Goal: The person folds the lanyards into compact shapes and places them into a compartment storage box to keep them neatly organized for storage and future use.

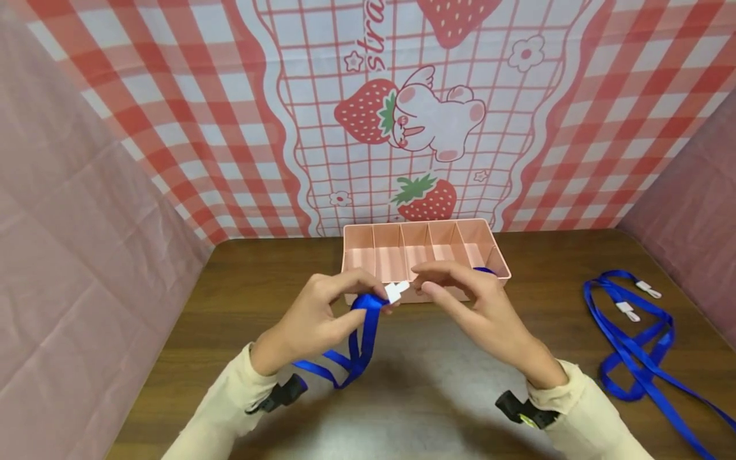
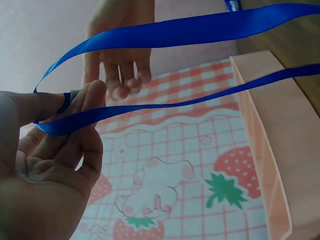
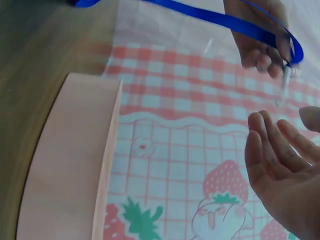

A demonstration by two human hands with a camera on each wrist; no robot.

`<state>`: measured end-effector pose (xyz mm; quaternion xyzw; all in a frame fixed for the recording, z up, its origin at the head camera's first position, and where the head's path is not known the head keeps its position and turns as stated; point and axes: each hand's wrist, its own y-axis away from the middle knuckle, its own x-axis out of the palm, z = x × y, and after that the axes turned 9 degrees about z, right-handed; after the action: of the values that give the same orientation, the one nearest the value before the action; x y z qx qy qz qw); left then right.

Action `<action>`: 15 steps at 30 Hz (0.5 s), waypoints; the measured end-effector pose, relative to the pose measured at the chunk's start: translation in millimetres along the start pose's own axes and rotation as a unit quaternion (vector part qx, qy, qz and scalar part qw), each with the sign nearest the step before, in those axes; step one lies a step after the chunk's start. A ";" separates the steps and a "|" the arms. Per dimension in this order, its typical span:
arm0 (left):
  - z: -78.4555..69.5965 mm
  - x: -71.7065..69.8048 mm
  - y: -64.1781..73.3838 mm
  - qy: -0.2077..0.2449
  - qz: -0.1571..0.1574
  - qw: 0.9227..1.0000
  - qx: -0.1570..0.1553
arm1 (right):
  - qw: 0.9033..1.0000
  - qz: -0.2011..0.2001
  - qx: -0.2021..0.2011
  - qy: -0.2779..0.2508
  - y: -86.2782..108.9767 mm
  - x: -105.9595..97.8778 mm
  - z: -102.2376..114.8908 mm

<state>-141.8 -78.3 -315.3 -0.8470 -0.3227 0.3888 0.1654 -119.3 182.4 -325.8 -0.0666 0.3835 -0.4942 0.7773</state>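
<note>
My left hand (image 1: 322,313) pinches a blue lanyard (image 1: 368,319) near its white plastic clip (image 1: 397,292), above the table in front of the pink box. The lanyard's ribbon loops down below that hand, and in the left wrist view two blue strands (image 2: 190,34) stretch to the right from the fingers. My right hand (image 1: 477,306) is just right of the clip, fingers apart and slightly bent, holding nothing. In the right wrist view its palm (image 3: 285,190) faces the clip with a gap between.
A pink box (image 1: 416,225) with several compartments stands against the strawberry-patterned cloth (image 1: 310,128); some blue ribbon (image 1: 484,270) shows in its right-hand compartment. More blue lanyards (image 1: 638,354) with white clips (image 1: 628,311) lie at the right of the brown wooden table (image 1: 259,275).
</note>
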 end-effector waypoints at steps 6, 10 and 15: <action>-3.5 5.5 -6.0 -0.010 0.006 1.000 0.010 | 0.997 -0.006 0.018 -0.073 -5.9 5.7 10.7; -5.1 4.3 -3.8 -0.039 0.031 0.999 0.006 | 0.993 -0.019 0.003 -0.115 -6.6 5.5 15.0; -11.8 1.7 -1.8 -0.093 0.091 0.992 0.004 | 0.993 -0.037 -0.058 -0.099 -6.6 3.1 17.6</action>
<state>-132.7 -76.1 -307.7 -0.8324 -0.2568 0.4804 0.1021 -111.8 171.6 -312.0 -0.1741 0.3298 -0.4902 0.7878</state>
